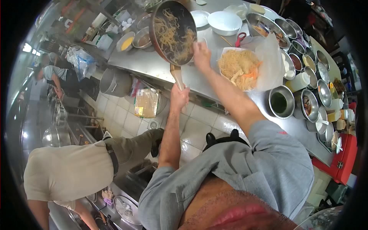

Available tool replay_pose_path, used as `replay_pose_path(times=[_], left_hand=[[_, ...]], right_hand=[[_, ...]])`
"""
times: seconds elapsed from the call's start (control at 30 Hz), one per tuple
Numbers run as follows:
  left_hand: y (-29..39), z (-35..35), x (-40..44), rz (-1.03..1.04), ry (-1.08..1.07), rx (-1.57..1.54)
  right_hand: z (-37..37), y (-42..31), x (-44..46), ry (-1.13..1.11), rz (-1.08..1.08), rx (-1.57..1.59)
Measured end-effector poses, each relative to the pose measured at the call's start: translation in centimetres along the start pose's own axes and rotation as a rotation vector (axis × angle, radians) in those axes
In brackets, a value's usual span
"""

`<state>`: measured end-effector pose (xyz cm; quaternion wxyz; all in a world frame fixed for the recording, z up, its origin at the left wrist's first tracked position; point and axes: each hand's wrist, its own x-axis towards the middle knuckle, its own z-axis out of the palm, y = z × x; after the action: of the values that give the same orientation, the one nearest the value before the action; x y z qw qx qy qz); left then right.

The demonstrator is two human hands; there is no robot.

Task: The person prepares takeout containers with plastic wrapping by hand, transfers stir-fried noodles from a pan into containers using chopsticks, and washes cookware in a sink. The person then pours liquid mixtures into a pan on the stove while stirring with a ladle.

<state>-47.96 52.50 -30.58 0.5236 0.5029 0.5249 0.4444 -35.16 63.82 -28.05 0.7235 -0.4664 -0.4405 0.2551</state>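
Observation:
My left hand point(179, 97) is wrapped round the handle of a frying pan point(155, 36), which is tilted above the steel counter. Strands of cooked noodles point(166, 30) cling to the pan's dark inside. My right hand point(202, 55) is at the pan's right rim, its fingers closed; what they hold, if anything, is hidden. Just right of that hand, a heap of noodles with orange shreds and pale pieces point(240, 68) lies in a paper-lined container point(270, 67).
White bowls point(225, 23) and red-handled scissors point(240, 38) lie behind the noodles. Several steel bowls of ingredients crowd the right, with a bowl of green liquid point(279, 102) closest. A large pot point(114, 82) is on the floor. A co-worker in beige point(73, 168) bends at the left.

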Motion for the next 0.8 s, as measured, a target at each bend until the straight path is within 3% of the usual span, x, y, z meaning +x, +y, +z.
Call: replay_pose_path(times=[0.03, 0.1, 0.23, 0.3, 0.33, 0.4, 0.5, 0.53, 0.63, 0.7, 0.77, 0.8], left_hand=[[0.1, 0.1, 0.3, -0.002, 0.015, 0.039], [0.0, 0.1, 0.8, 0.03, 0.025, 0.062], [0.1, 0.1, 0.5, 0.041, 0.078, 0.209], [-1.4, -1.0, 1.9, 0.072, 0.104, 0.319], [-1.4, -1.3, 1.6, 0.172, 0.128, 0.433], [-1.5, -1.9, 1.5, 0.266, 0.147, 0.548], [-0.9, -2.0, 1.8, 0.189, 0.091, 0.487], [-0.3, -1.9, 1.6, 0.239, 0.093, 0.549], [0.6, -2.2, 2.1, 0.268, 0.09, 0.65], [0.5, -2.1, 2.3, 0.244, 0.08, 0.687], [0.8, -1.8, 2.6, 0.273, 0.092, 0.704], [1.0, -1.6, 2.7, 0.276, 0.086, 0.702]], right_hand=[[-0.2, -1.1, -0.5, -0.031, 0.121, 0.168], [-0.2, -2.7, -1.4, -0.067, 0.131, 0.232], [-1.7, -0.5, 0.8, -0.027, 0.217, 0.034], [-3.3, 1.1, 3.9, -0.254, 0.263, -0.193], [-3.6, 0.4, 5.1, -0.255, 0.268, -0.194], [-4.1, -0.9, 7.9, -0.167, -0.039, -0.166], [-3.3, 1.5, 10.1, -0.187, 0.095, 0.081], [-3.9, 1.8, 9.9, -0.25, 0.075, -0.143], [-4.7, 1.8, 6.4, -0.378, 0.205, -0.193], [-5.7, -0.2, 4.7, -0.399, 0.158, -0.3], [-5.4, -1.8, 3.5, -0.218, 0.22, 0.051], [-5.0, -2.2, 2.7, -0.213, 0.218, 0.047]])
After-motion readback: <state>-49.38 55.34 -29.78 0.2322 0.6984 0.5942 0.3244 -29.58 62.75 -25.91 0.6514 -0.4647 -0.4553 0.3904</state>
